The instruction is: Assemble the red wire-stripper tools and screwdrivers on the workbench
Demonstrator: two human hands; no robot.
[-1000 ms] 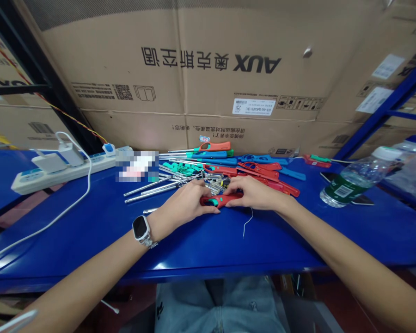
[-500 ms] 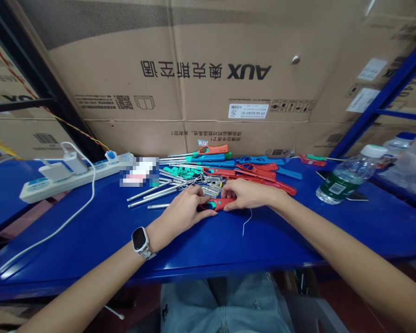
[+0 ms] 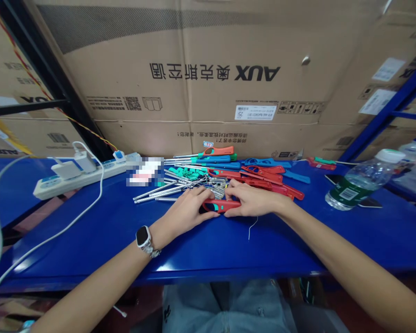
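Blue table (image 3: 208, 249): capped bottle (image 3: 353, 188), handheld red casing (image 3: 225, 206)

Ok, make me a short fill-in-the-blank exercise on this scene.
The left hand and right hand hold a ____ plastic handle with green parts.
A white-cased, dark-faced watch sits on the ____ wrist.
The clear plastic bottle with a green label has a ____ cap.

Missing words: red; left; white.

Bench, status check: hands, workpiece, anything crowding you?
Left hand and right hand on opposite ends of the red lighter handle. Teal parts showing in it. Metal tubes crowd beyond the left hand; thin white wire beside the right.
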